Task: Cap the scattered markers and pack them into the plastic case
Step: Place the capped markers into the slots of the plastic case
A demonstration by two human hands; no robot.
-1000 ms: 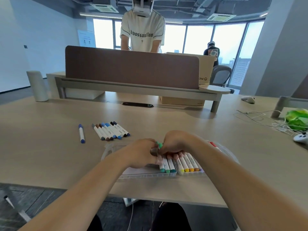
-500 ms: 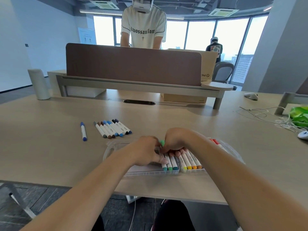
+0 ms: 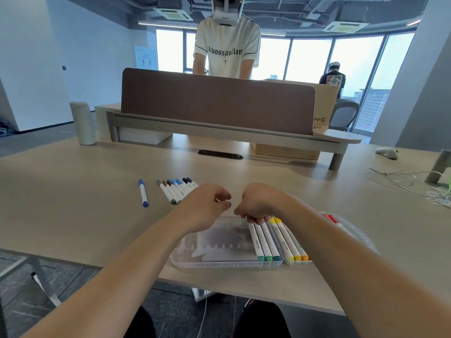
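Observation:
The clear plastic case [image 3: 219, 262] lies open near the table's front edge. Three green and teal markers [image 3: 264, 242] lie in it, with yellow and orange markers [image 3: 290, 242] beside them. Red markers [image 3: 333, 219] show past my right forearm. My right hand [image 3: 258, 203] hovers over the case's far edge, its curled fingers touching the upper ends of the green markers. My left hand [image 3: 207, 206] floats above the case's left part, fingers loosely curled, holding nothing. A row of capped markers [image 3: 177, 189] and a single blue marker [image 3: 143, 192] lie on the table to the left.
A brown desk divider [image 3: 217, 101] stands at the back with a person behind it. White cables [image 3: 415, 181] and a white controller [image 3: 388, 152] lie far right. A grey cylinder [image 3: 83, 123] stands far left. The table edge runs just below the case.
Both hands pressed a green marker into the case; now my left hand has lifted off and moved left, and my right hand has risen to the markers' upper ends.

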